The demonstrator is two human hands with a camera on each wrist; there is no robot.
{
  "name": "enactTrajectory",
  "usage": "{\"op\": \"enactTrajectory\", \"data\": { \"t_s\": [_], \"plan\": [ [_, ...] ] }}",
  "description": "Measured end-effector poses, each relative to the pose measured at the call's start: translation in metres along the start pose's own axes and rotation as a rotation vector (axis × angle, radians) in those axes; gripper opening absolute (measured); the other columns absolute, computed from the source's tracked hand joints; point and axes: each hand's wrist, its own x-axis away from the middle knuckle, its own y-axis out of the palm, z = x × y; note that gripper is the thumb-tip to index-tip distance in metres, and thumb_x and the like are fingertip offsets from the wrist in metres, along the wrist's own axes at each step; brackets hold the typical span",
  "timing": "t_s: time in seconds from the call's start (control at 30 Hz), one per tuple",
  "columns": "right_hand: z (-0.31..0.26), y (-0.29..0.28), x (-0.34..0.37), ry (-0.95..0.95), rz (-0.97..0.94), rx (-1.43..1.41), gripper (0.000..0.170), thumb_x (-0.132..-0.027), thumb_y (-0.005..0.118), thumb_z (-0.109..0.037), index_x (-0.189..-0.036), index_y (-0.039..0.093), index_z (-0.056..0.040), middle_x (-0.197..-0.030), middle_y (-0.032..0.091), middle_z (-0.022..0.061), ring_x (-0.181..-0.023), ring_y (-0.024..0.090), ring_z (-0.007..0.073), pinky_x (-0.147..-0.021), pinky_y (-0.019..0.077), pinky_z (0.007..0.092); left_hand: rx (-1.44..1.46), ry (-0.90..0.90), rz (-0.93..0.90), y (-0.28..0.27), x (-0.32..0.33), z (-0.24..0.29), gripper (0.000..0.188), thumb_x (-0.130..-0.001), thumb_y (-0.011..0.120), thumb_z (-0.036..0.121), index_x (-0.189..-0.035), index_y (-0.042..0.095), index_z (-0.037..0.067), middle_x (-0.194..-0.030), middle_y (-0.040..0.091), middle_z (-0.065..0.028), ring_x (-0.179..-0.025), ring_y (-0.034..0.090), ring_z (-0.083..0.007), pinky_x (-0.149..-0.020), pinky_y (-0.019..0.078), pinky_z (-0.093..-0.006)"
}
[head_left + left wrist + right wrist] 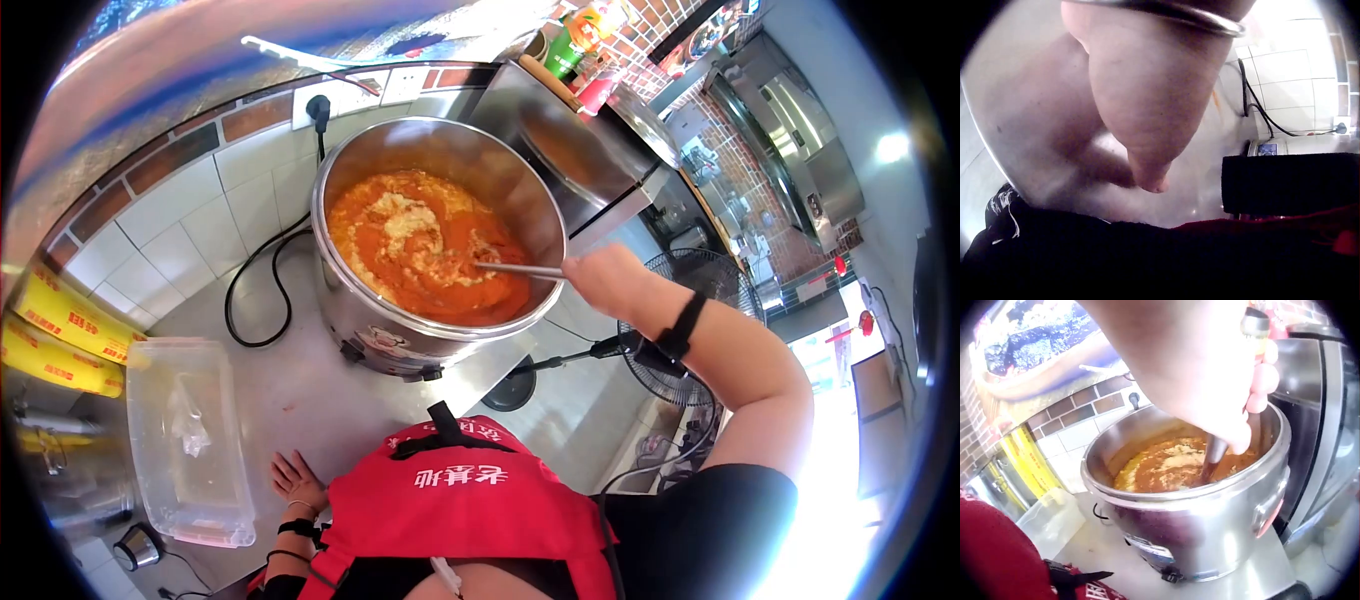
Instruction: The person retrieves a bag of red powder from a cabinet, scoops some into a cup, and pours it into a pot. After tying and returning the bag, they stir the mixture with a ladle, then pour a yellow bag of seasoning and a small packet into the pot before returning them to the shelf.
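Red apron point(440, 510), one, lies nearest the head camera; past its left edge I count one left hand point(298, 480), and beyond its right edge one right hand point(605, 280).

Further count: one steel pot point(1229, 531); one batch of orange soup point(470, 240) with pale swirls, inside the pot; one metal handle point(520, 268); one clear plastic box point(190, 505); one white bag point(188, 420) inside the box; two yellow packs point(75, 320); one fan point(735, 280).

Position: the pot stands on the metal table point(290, 385), forward of the apron and between the hands, nearer the right; the handle slants over the pot's right side into the soup; its lower end is submerged, so I cannot tell its shape.

State of hands: the two are well apart; the right has its fingers curled around the handle, above the pot; the left rests on the table, fingers spread, just beside the box.

Surroundings: a black cord point(258, 345) loops on the table left of the pot; the yellow packs sit beyond the box; the fan stands behind the right forearm, which partly blocks it; in the right wrist view, the right hand covers part of the pot's far rim.
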Motion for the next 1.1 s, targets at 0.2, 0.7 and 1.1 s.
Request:
{"op": "enactTrajectory", "data": {
  "t_s": [0.2,0.7,1.1],
  "plan": [
    [-0.015,-0.015,0.009,-0.134,0.132,-0.009,0.025,-0.087,0.055,-0.032,-0.083,0.056,-0.0075,-0.066,0.061,0.0088,-0.062,0.063,0.0281,-0.052,0.0478,0.0375,-0.025,0.014,0.029,0.008,-0.004,-0.007,0.121,-0.065,0.067,0.063,-0.148,-0.002,0.01,-0.151,-0.015,-0.0256,-0.138,-0.013,-0.0481,-0.106,0.0006,-0.0635],
    [0.015,0.006,-0.148,-0.017,0.378,0.117,0.009,-0.087,0.05,-0.015,-0.09,0.057,-0.0107,-0.079,0.065,0.0068,-0.074,0.067,0.0245,-0.06,0.0527,0.0358,-0.027,0.002,0.104,0.004,-0.001,-0.001,0.111,-0.069,0.065,0.061,-0.148,0.007,0.01,-0.151,-0.009,-0.0262,-0.138,-0.008,-0.0485,-0.107,0.0018,-0.0636],
    [0.058,0.042,-0.111,0.181,0.093,0.04,0.013,-0.081,0.054,-0.013,-0.083,0.066,-0.0069,-0.076,0.067,0.0128,-0.072,0.067,0.031,-0.063,0.0535,0.0409,-0.027,0.004,0.031,0.01,-0.005,-0.006,0.106,-0.075,0.063,0.053,-0.148,-0.001,0.01,-0.151,-0.013,-0.0254,-0.138,-0.012,-0.0483,-0.107,0.0001,-0.0633]
  ]
}}
